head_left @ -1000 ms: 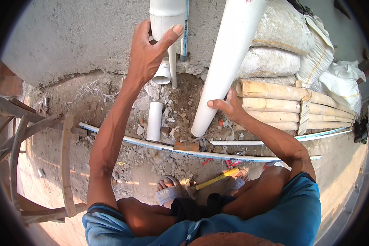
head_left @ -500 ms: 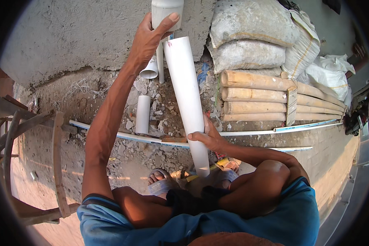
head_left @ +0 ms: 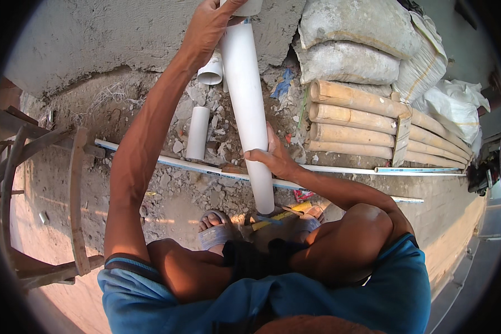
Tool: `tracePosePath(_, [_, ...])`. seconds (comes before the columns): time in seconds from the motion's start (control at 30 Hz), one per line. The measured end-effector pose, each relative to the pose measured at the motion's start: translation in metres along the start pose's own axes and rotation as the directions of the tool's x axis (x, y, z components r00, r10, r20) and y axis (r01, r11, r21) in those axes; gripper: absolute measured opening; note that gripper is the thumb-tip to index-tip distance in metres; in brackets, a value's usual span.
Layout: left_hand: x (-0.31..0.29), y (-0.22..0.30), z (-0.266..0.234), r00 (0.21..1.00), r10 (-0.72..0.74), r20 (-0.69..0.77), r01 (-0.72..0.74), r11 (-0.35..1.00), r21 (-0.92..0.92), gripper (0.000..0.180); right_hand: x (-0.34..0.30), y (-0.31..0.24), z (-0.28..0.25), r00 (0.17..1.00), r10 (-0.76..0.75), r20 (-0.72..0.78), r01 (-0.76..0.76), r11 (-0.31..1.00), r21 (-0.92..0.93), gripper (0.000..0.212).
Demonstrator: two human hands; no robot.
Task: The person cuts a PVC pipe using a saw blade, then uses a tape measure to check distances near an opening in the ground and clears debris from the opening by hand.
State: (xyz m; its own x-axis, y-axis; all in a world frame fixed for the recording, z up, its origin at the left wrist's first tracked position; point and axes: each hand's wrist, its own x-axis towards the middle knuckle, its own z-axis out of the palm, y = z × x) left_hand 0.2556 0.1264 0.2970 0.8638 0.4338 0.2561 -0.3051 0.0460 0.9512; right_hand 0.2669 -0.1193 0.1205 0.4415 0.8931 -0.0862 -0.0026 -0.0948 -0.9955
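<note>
My left hand [head_left: 209,28], at the top edge, is closed around a white pipe fitting [head_left: 249,8] that is largely cut off by the frame. A long white plastic pipe [head_left: 244,89] slants below it, its upper end close under the fitting; whether they touch I cannot tell. Round the lower part of this pipe my right hand [head_left: 274,158] is wrapped, thumb across the front. The pipe's lower end comes down between my feet. Left of it, a short white pipe piece [head_left: 198,133] rests on the rubble, and an open-ended white pipe fitting [head_left: 210,71] lies farther back.
Thin white pipes [head_left: 206,168] run across the ground. Bamboo poles [head_left: 350,116] lie at the right, below stacked filled sacks [head_left: 350,61]. A wooden frame [head_left: 77,200] stands at the left. A rough grey wall [head_left: 122,39] borders the back. A yellow-handled tool [head_left: 284,216] lies near my feet.
The view has tilted down, so the fitting is now mostly out of frame. The long pipe's upper end has shifted left, more in line with the fitting. Both hands keep their holds.
</note>
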Motion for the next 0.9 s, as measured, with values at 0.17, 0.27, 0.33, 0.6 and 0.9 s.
tracePosePath(0.17, [0.017, -0.013, 0.010, 0.992, 0.078, -0.101, -0.061, 0.985, 0.159, 0.076, 0.022, -0.001, -0.017, 0.997, -0.050, -0.052, 0.047, 0.998, -0.048, 0.085])
tracePosePath(0.27, [0.017, -0.032, -0.009, 0.988, 0.078, -0.135, -0.059, 0.988, 0.145, 0.078, 0.015, 0.002, -0.016, 0.999, 0.028, 0.019, -0.027, 0.999, -0.036, 0.084])
tracePosePath(0.33, [0.042, -0.042, -0.018, 0.981, 0.132, -0.143, -0.120, 0.988, 0.093, 0.080, -0.001, 0.007, -0.036, 0.993, 0.105, 0.048, -0.099, 0.989, -0.114, 0.085])
tracePosePath(0.6, [0.064, -0.043, -0.040, 0.985, 0.144, -0.094, -0.142, 0.989, 0.027, 0.086, -0.019, -0.028, -0.060, 0.959, -0.217, -0.181, 0.205, 0.975, -0.080, 0.076])
tracePosePath(0.9, [0.077, -0.051, -0.019, 0.977, 0.211, -0.036, -0.211, 0.977, -0.007, 0.092, 0.102, -0.055, -0.094, 0.803, -0.517, -0.298, 0.421, 0.845, -0.331, 0.075])
